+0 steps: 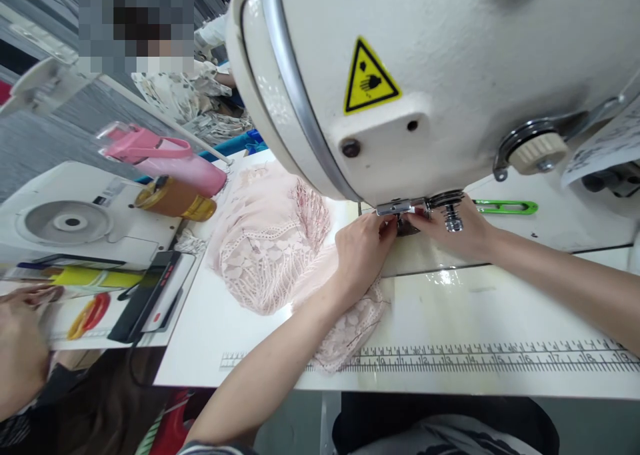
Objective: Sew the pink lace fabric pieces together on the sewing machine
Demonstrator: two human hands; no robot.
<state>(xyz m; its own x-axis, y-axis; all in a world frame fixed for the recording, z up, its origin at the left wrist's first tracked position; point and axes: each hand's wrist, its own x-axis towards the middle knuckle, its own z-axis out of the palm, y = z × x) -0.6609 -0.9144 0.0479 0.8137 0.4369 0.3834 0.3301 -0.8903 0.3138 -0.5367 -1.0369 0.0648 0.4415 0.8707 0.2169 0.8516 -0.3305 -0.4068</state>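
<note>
A pale pink lace fabric [265, 261] lies bunched on the sewing table, and part of it runs beneath my left hand [363, 251]. The fingers of that hand are curled and pinched on the lace beside the presser foot [407, 227] of a white sewing machine [450, 61]. From the other side, my right hand [463, 228] reaches in under the machine head. Its thumb and finger are closed close to the foot and needle; whatever lies between those fingertips is hidden. Both hands nearly meet at the foot.
Green thread snips [510, 207] lie behind my right hand. A ruler strip [450, 359] runs along the table's front edge. At the left are a pink bottle [170, 158], an amber cup [180, 201], another machine [75, 208] and a co-worker's hand [23, 348].
</note>
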